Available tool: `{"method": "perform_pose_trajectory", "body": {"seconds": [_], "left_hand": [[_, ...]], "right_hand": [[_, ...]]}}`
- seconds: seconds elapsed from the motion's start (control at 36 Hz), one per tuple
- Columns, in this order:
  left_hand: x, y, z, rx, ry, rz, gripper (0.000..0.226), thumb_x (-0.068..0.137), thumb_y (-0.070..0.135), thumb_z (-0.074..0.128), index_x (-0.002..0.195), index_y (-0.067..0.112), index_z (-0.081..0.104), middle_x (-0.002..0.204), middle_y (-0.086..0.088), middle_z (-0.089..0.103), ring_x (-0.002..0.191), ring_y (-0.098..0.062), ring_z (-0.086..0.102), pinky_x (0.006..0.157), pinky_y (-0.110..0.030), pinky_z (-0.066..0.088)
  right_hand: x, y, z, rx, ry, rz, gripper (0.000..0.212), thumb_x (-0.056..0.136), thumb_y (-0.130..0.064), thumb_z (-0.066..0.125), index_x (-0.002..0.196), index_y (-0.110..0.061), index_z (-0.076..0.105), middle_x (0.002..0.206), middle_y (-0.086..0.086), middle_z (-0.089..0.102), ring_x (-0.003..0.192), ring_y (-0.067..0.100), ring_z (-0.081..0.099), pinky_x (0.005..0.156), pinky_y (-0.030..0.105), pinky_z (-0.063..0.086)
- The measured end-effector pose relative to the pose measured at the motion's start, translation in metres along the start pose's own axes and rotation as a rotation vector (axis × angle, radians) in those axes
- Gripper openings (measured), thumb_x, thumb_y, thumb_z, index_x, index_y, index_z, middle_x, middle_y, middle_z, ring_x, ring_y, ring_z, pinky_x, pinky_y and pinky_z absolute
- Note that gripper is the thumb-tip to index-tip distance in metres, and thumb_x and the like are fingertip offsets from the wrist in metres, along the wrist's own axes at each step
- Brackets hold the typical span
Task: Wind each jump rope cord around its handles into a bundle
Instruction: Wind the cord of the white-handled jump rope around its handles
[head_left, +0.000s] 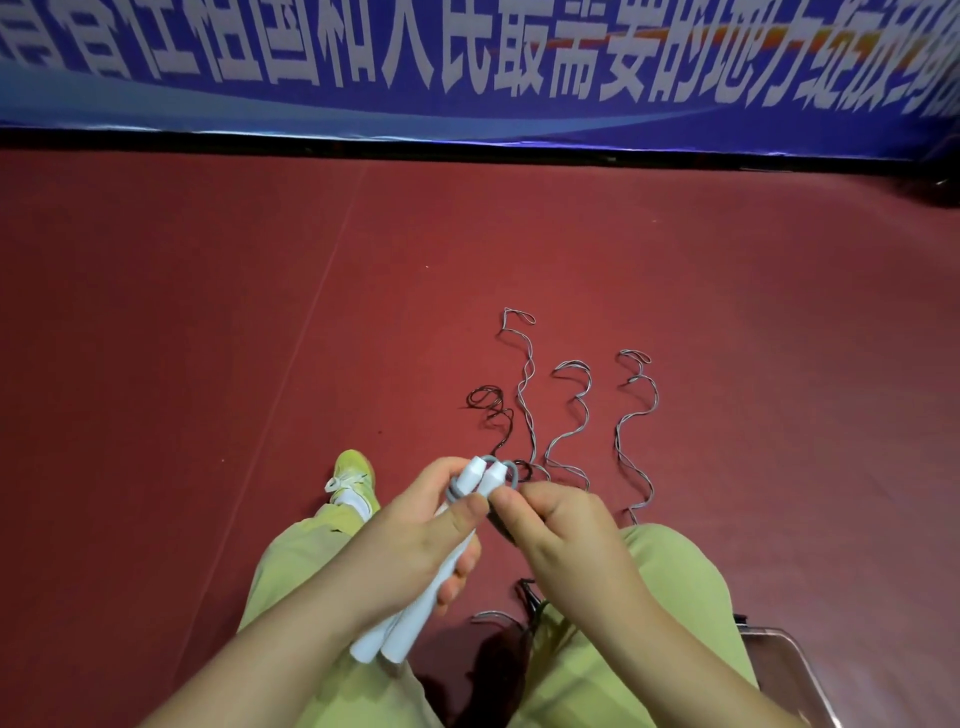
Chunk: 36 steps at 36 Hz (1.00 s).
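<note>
A dark red floor (208, 312) filled most of the view; a blue banner (467, 67) ran along its 12 o'clock edge, carrying large white Chinese characters cut off at the top and too distorted to read with confidence. The person sat with legs in light green trousers (623, 597) at 6 o'clock; one yellow-green shoe (356, 475) showed at 9 o'clock of the hands, the other foot being hidden. A clear box edge (774, 644) was cut off at 4 o'clock. Four loose cords (566, 415) lay wavy on the floor at 12 o'clock of the hands, one dark and three grey; their handles were hidden. The left hand (410, 551) curled round two white handles (415, 597) held side by side, tips toward 1 o'clock, thumb pressing a grey cord (498, 467) looped at the tips. The right hand (561, 535) pinched that cord just beside the tips; the cord's remaining length was hidden behind the fingers.
</note>
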<state>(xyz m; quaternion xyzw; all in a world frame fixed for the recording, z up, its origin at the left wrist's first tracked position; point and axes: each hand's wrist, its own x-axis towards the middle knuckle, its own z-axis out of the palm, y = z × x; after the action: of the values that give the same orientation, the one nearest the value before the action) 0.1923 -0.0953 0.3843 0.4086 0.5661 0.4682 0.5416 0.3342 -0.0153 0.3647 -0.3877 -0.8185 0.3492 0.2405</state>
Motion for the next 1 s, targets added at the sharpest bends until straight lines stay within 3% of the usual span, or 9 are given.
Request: {"method": "perform_pose_trajectory", "body": {"seconds": [0.11,0.19,0.31,0.42,0.56,0.69,0.78,0.92,1.0], "left_hand": [[0.003,0.002,0.002,0.058,0.088,0.017,0.039,0.069,0.072,0.058,0.085,0.037,0.058,0.057,-0.003,0.049,0.046,-0.018,0.044,0.048,-0.031,0.042],[0.006,0.002,-0.001,0.116,0.15,0.012,0.042,0.065,0.069,0.055,0.084,0.031,0.056,0.057,0.0,0.051,0.048,-0.018,0.046,0.05,-0.03,0.042],[0.015,-0.007,-0.009,0.211,0.253,-0.026,0.029,0.087,0.053,0.055,0.093,0.025,0.054,0.058,0.003,0.052,0.048,-0.017,0.046,0.05,-0.028,0.04],[0.021,-0.017,-0.018,0.415,0.278,-0.041,0.026,0.089,0.046,0.051,0.089,0.019,0.05,0.057,0.006,0.053,0.047,-0.017,0.046,0.052,-0.033,0.041],[0.019,-0.017,-0.025,0.684,0.134,-0.097,0.017,0.092,0.047,0.049,0.091,0.03,0.048,0.068,0.007,0.056,0.055,-0.01,0.05,0.064,-0.037,0.047],[0.008,0.011,-0.006,1.002,-0.061,-0.108,0.019,0.097,0.043,0.043,0.106,0.026,0.043,0.073,0.012,0.042,0.051,0.005,0.047,0.053,-0.01,0.037],[0.002,0.022,0.003,1.079,-0.143,-0.092,0.029,0.097,0.047,0.041,0.11,0.021,0.044,0.073,0.013,0.041,0.05,0.006,0.045,0.05,-0.004,0.035],[-0.004,0.02,0.013,0.953,-0.311,0.051,0.032,0.092,0.054,0.046,0.092,0.021,0.043,0.078,0.014,0.048,0.066,-0.004,0.045,0.065,-0.017,0.039],[-0.007,0.011,0.011,0.4,-0.268,0.138,0.043,0.08,0.054,0.055,0.103,0.018,0.047,0.066,0.011,0.059,0.057,-0.009,0.054,0.058,-0.028,0.049]], "right_hand": [[-0.001,-0.008,-0.004,0.128,-0.058,0.005,0.051,0.081,-0.067,0.031,0.058,-0.021,0.035,0.052,-0.006,0.03,0.052,0.009,0.028,0.054,0.036,0.027],[-0.006,-0.012,-0.014,0.15,-0.134,0.026,0.054,0.079,-0.069,0.031,0.062,-0.019,0.042,0.053,-0.003,0.041,0.053,0.009,0.037,0.057,0.037,0.035],[-0.014,-0.02,-0.027,-0.172,-0.269,-0.037,0.034,0.091,-0.045,0.049,0.068,-0.021,0.043,0.06,-0.002,0.047,0.058,0.01,0.04,0.059,0.031,0.035],[-0.02,-0.027,-0.04,-0.388,-0.31,-0.167,0.014,0.094,-0.035,0.046,0.09,-0.022,0.049,0.073,-0.007,0.048,0.075,0.015,0.043,0.061,0.031,0.03],[-0.009,-0.031,-0.066,-0.354,-0.255,-0.305,0.027,0.092,-0.041,0.044,0.093,-0.021,0.062,0.079,-0.007,0.059,0.075,0.013,0.05,0.069,0.037,0.042],[0.014,-0.041,-0.08,-0.19,-0.256,-0.291,0.012,0.09,-0.026,0.061,0.081,-0.023,0.068,0.063,-0.011,0.058,0.059,0.006,0.051,0.053,0.02,0.037],[0.028,-0.043,-0.079,0.029,-0.297,-0.232,0.022,0.089,-0.017,0.066,0.071,-0.029,0.063,0.056,-0.018,0.055,0.051,0.0,0.046,0.052,0.014,0.036],[0.048,-0.04,-0.062,0.31,-0.473,-0.168,0.017,0.086,-0.01,0.068,0.072,-0.02,0.064,0.058,-0.012,0.055,0.053,0.001,0.046,0.054,0.014,0.038],[0.054,-0.028,-0.047,0.508,-0.497,-0.078,0.014,0.081,-0.017,0.063,0.068,-0.021,0.061,0.055,-0.006,0.05,0.05,0.013,0.04,0.047,0.02,0.031]]}}
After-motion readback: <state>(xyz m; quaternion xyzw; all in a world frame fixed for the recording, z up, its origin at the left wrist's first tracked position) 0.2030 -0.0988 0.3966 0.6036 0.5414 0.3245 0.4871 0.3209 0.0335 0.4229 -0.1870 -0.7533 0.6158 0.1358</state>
